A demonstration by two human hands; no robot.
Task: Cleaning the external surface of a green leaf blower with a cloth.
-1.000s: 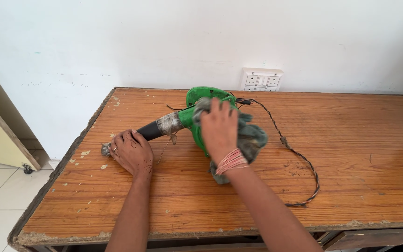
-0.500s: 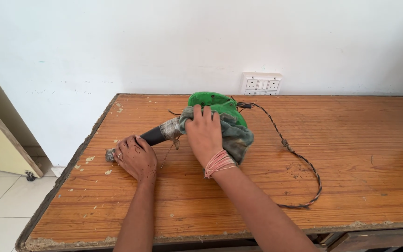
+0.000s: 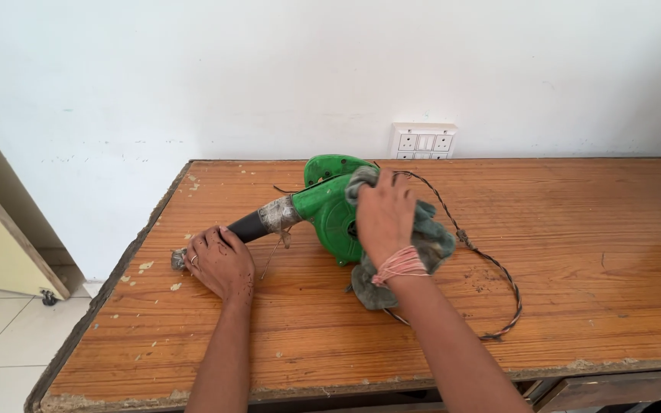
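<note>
Green blower (image 3: 330, 208) lying on the wooden surface (image 3: 575, 252), long axis running left-near to right-far: left hand (image 3: 219, 262) closed over its nozzle tip, right hand (image 3: 382, 216) pressing a grey-green cloth (image 3: 430, 237) against its housing.

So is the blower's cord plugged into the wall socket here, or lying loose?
Loose. The twisted cord runs from the green blower across the wooden table and ends near its front edge; nothing reaches the wall socket.
</note>
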